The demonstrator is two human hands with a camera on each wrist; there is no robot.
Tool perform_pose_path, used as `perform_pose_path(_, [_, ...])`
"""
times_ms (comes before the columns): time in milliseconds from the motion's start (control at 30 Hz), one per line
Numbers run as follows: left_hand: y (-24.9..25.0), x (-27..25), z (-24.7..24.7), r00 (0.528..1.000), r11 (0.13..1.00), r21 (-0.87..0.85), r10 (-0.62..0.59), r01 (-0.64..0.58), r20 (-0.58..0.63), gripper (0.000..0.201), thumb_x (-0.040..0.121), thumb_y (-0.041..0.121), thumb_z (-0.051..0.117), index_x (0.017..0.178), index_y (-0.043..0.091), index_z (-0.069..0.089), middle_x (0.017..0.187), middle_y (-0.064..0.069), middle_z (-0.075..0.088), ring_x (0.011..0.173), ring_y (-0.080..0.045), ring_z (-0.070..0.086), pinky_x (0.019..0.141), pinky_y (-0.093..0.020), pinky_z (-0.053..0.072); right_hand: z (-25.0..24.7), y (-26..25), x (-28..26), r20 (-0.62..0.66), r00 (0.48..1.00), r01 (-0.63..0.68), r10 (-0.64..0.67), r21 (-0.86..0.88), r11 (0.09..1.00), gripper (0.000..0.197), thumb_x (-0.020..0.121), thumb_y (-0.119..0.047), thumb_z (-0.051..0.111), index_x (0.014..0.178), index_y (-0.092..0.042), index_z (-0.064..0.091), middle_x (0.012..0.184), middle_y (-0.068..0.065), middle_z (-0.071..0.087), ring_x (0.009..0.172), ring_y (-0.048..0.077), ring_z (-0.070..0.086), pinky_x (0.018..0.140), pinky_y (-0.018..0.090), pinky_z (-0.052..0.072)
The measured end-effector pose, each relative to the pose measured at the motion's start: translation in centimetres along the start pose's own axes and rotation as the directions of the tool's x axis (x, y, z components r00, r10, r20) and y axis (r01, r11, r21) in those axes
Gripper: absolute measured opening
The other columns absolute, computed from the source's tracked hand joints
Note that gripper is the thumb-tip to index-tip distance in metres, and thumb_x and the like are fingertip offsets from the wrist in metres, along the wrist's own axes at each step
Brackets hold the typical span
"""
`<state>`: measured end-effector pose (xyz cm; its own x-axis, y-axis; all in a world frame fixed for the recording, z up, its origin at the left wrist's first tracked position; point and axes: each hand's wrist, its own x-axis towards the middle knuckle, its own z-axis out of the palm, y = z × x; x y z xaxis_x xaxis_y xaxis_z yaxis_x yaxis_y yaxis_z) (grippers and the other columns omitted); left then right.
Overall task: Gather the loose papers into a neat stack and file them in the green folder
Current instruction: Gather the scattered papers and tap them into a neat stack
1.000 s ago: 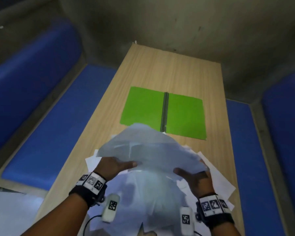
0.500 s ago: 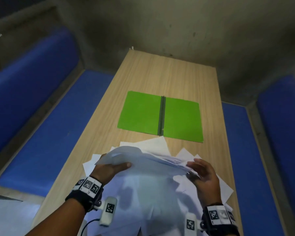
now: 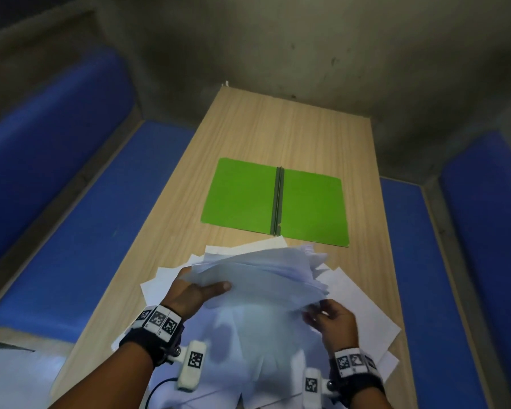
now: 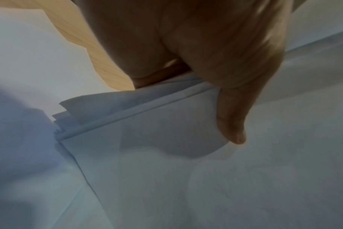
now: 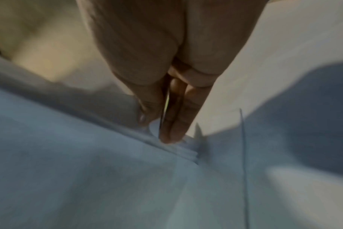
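Observation:
The green folder (image 3: 275, 202) lies open and flat on the wooden table (image 3: 281, 128), beyond the papers. My left hand (image 3: 202, 290) grips the left edge of a thick, uneven paper stack (image 3: 263, 276), held just above the table. The left wrist view shows that left hand (image 4: 215, 93) with its thumb on top of the paper stack (image 4: 147, 124) and its fingers underneath. My right hand (image 3: 322, 315) pinches the stack's near right corner. The blurred right wrist view shows the right hand (image 5: 161, 128) with thumb and fingers closed at the stack's edge (image 5: 178, 148).
More loose white sheets (image 3: 363, 305) lie spread on the table under and around the stack, reaching its right edge. Blue padded benches (image 3: 80, 225) (image 3: 407, 276) run along both long sides. A grey wall (image 3: 278, 48) closes the far end.
The stack has dropped from a raised, tilted hold to lie flatter and lower. My right hand has slid from the stack's right edge back to its near right corner. The left hand kept its grip.

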<state>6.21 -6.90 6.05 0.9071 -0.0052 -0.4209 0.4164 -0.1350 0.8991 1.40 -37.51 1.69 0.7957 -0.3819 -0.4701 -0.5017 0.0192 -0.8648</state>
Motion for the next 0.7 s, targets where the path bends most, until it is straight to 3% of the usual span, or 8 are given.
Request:
perform_pose_path(133, [-0.2, 0.5, -0.2, 1.000, 0.998, 0.047, 0.031, -0.031, -0.001, 0.023, 0.075, 0.009, 0.089, 0.090, 0.022, 0.078, 0.082, 0.014, 0.082, 0.076, -0.001, 0.077, 0.080, -0.032, 0.056, 1.4, 0.5, 0.0, 0.133, 0.991, 0.056, 0.010, -0.483, 0.874, 0.021, 0.077, 0.001, 0.073, 0.080, -0.018, 0.068, 0.087, 0.007, 0.064, 0.083, 0.019, 0.056, 0.068, 0.028, 0.053])
perform_pose_path(200, [-0.5, 0.6, -0.6, 0.998, 0.996, 0.069, 0.058, -0.058, 0.008, 0.020, 0.076, 0.014, 0.089, 0.094, 0.016, 0.080, 0.089, 0.004, 0.084, 0.083, -0.011, 0.078, 0.080, -0.035, 0.059, 0.9, -0.1, 0.3, 0.186, 0.982, 0.106, -0.024, -0.448, 0.887, 0.053, 0.076, 0.004, 0.073, 0.122, -0.014, 0.053, 0.119, 0.008, 0.051, 0.098, 0.020, 0.051, 0.065, 0.017, 0.053])
perform_pose_path(267, [-0.6, 0.6, -0.8, 0.997, 0.994, 0.085, 0.072, -0.073, 0.010, 0.020, 0.078, 0.016, 0.088, 0.096, 0.012, 0.080, 0.089, 0.004, 0.084, 0.080, -0.009, 0.077, 0.076, -0.030, 0.058, -0.4, -0.9, 1.1, 0.224, 0.966, 0.219, -0.129, -0.448, 0.867, 0.107, 0.059, -0.013, 0.090, 0.144, -0.023, 0.026, 0.140, -0.003, 0.033, 0.119, 0.018, 0.045, 0.089, 0.032, 0.054])
perform_pose_path(333, [-0.8, 0.7, -0.9, 0.998, 0.995, 0.072, 0.065, -0.067, 0.023, 0.020, 0.078, 0.013, 0.087, 0.097, 0.012, 0.080, 0.086, 0.009, 0.083, 0.077, -0.003, 0.076, 0.075, -0.026, 0.055, -1.4, -2.2, 1.7, 0.310, 0.936, 0.306, -0.167, -0.479, 0.823, 0.150, 0.037, -0.028, 0.098, 0.150, -0.034, 0.000, 0.151, -0.017, 0.014, 0.136, 0.010, 0.029, 0.106, 0.028, 0.040])
perform_pose_path(467, [-0.6, 1.0, -0.7, 0.999, 0.999, -0.002, 0.045, -0.045, 0.026, 0.048, 0.057, 0.041, 0.097, 0.097, 0.022, 0.078, 0.091, 0.010, 0.083, 0.085, -0.007, 0.078, 0.079, -0.029, 0.058, -0.8, -4.7, 2.0, 0.370, 0.884, 0.423, -0.285, -0.374, 0.826, 0.150, 0.036, -0.022, 0.099, 0.150, -0.034, 0.002, 0.147, -0.012, 0.029, 0.126, -0.014, 0.035, 0.086, -0.006, 0.033])
perform_pose_path(533, [-0.7, 1.4, -0.5, 0.999, 0.999, -0.011, 0.032, -0.031, 0.034, 0.056, 0.048, 0.048, 0.099, 0.096, 0.026, 0.077, 0.091, 0.013, 0.083, 0.085, -0.005, 0.078, 0.081, -0.030, 0.059, -0.3, -5.1, 2.5, 0.326, 0.881, 0.444, -0.342, -0.323, 0.836, 0.138, 0.036, -0.021, 0.099, 0.145, -0.033, 0.016, 0.129, -0.012, 0.048, 0.110, -0.023, 0.044, 0.089, 0.003, 0.039])
perform_pose_path(633, [-0.7, 1.7, -0.1, 0.999, 1.000, -0.022, 0.016, -0.015, 0.040, 0.042, 0.060, 0.024, 0.098, 0.095, 0.029, 0.074, 0.083, 0.021, 0.081, 0.080, 0.003, 0.076, 0.082, -0.031, 0.058, 0.2, -5.5, 2.7, 0.296, 0.904, 0.373, -0.308, -0.197, 0.907, 0.104, 0.039, -0.028, 0.098, 0.128, -0.030, 0.045, 0.120, -0.003, 0.062, 0.112, 0.010, 0.059, 0.093, 0.042, 0.052])
perform_pose_path(700, [-0.7, 1.8, 0.1, 0.999, 0.999, -0.035, 0.003, -0.002, 0.040, 0.042, 0.058, 0.028, 0.097, 0.092, 0.029, 0.073, 0.078, 0.025, 0.079, 0.079, 0.006, 0.075, 0.081, -0.027, 0.061, 0.7, -5.6, 2.5, 0.319, 0.897, 0.360, -0.307, -0.121, 0.925, 0.089, 0.043, -0.033, 0.097, 0.122, -0.025, 0.055, 0.119, 0.002, 0.066, 0.114, 0.021, 0.061, 0.096, 0.051, 0.050])
